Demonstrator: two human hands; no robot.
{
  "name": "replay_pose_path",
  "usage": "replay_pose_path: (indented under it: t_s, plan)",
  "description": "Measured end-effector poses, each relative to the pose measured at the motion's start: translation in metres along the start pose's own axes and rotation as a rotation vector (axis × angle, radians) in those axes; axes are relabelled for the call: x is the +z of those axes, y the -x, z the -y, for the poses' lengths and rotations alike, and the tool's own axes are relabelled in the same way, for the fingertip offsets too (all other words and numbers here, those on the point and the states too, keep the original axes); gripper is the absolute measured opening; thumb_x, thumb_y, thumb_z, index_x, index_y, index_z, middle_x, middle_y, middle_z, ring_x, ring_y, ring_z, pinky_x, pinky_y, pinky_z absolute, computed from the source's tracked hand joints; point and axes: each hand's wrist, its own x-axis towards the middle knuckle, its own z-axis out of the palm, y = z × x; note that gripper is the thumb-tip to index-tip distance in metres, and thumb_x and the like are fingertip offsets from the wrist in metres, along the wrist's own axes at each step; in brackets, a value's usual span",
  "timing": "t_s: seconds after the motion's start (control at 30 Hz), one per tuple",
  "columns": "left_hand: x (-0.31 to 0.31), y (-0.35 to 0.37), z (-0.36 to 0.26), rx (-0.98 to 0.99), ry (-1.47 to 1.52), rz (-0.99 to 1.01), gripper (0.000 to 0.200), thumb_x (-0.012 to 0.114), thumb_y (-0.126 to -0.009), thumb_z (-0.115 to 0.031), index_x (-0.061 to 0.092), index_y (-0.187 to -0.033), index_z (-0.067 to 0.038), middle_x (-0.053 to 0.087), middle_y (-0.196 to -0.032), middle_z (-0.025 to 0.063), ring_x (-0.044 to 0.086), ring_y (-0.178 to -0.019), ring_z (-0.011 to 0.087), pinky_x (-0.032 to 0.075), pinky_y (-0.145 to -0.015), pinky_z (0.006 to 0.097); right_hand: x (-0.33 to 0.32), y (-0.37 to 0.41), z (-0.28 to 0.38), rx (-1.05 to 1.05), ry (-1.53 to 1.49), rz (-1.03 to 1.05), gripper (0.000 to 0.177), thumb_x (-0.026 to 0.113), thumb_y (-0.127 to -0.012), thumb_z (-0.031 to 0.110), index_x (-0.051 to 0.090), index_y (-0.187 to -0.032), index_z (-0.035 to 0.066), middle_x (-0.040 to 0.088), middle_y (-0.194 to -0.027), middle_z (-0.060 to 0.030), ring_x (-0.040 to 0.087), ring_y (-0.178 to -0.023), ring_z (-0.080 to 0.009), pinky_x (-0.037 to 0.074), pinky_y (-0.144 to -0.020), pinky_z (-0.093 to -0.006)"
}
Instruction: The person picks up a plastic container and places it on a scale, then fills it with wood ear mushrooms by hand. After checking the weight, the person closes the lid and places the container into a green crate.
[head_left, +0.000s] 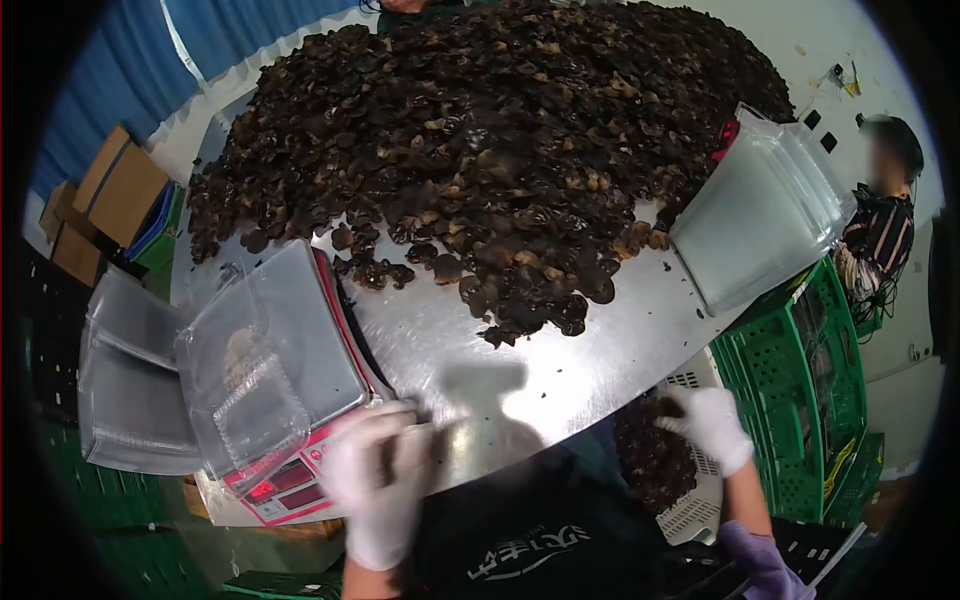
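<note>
My right hand (712, 425), in a white glove, is over a white perforated basket (692, 520) at the table's near edge. Its thumb and fingers are apart, close to the dark mushroom pieces (655, 460) in the basket. My left hand (382, 480), also white-gloved, is by the front corner of a red and white digital scale (290, 490). Motion smears its curled fingers, and I cannot see whether they hold anything. On the scale's plate (300, 330) lies a clear plastic box (255, 410). A large heap of wet, dark brown wood ear mushrooms (490, 130) covers much of the metal table (430, 350).
Clear plastic containers (140, 390) stand left of the scale; another stack (755, 210) leans at the table's right edge. Green crates (790, 400) are piled at right. Cardboard boxes (120, 190) sit back left. A person (880, 210) is at far right, another person (405, 5) behind the heap.
</note>
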Motion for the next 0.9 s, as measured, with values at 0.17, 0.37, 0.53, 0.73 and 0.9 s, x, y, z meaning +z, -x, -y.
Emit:
replay_pose_path:
  t_s: [0.17, 0.37, 0.53, 0.73, 0.9]
  plan:
    - [-0.102, -0.028, 0.071, -0.367, -0.121, -0.338, 0.023, 0.067, -0.078, 0.009, 0.057, -0.097, 0.002, 0.059, -0.091, 0.0067, 0.057, -0.087, 0.0162, 0.047, -0.083, 0.0287, -0.026, -0.021, 0.041, -0.027, -0.348, -0.288, 0.034, 0.08, -0.074, 0.021, 0.068, -0.103, 0.008, 0.069, -0.077, -0.0108, 0.068, -0.065, -0.028, 0.055, -0.06, -0.035]
    - [-0.125, -0.022, 0.097, -0.29, -0.431, 0.24, 0.039, 0.077, -0.066, -0.001, 0.058, -0.1, -0.001, 0.06, -0.103, 0.0115, 0.06, -0.096, 0.0263, 0.048, -0.083, 0.0363, -0.023, -0.11, 0.251, -0.845, -0.97, -0.196, 0.032, 0.074, -0.084, 0.028, 0.06, -0.1, 0.004, 0.059, -0.09, -0.0122, 0.062, -0.075, -0.0248, 0.049, -0.065, -0.0361]
    - [-0.123, -0.011, 0.103, -0.442, -0.088, 0.097, 0.07, 0.079, -0.065, -0.001, 0.055, -0.13, 0.0, 0.06, -0.11, 0.0125, 0.059, -0.104, 0.0251, 0.048, -0.094, 0.0352, -0.009, -0.121, 0.346, -0.931, -0.517, -0.208, 0.053, 0.069, -0.082, 0.034, 0.053, -0.124, 0.005, 0.054, -0.125, -0.0156, 0.05, -0.123, -0.0292, 0.034, -0.103, -0.0462]
    - [-0.12, -0.005, 0.075, -0.314, -0.357, 0.075, 0.069, 0.064, -0.073, 0.013, 0.05, -0.139, -0.001, 0.051, -0.14, 0.0136, 0.048, -0.131, 0.0255, 0.035, -0.112, 0.0342, 0.035, -0.179, 0.212, -0.495, -0.217, -0.675, 0.062, 0.067, -0.08, 0.04, 0.052, -0.134, 0.013, 0.046, -0.14, -0.0159, 0.039, -0.134, -0.0329, 0.025, -0.109, -0.0503]
    - [-0.065, -0.008, 0.012, -0.066, -0.449, -0.064, 0.056, 0.065, -0.074, 0.008, 0.057, -0.128, -0.003, 0.05, -0.142, 0.0164, 0.046, -0.132, 0.0336, 0.035, -0.112, 0.0439, 0.049, -0.162, 0.077, -0.257, -0.178, -0.478, 0.056, 0.074, -0.077, 0.039, 0.059, -0.125, 0.013, 0.044, -0.142, -0.0189, 0.035, -0.137, -0.0381, 0.025, -0.111, -0.0516]
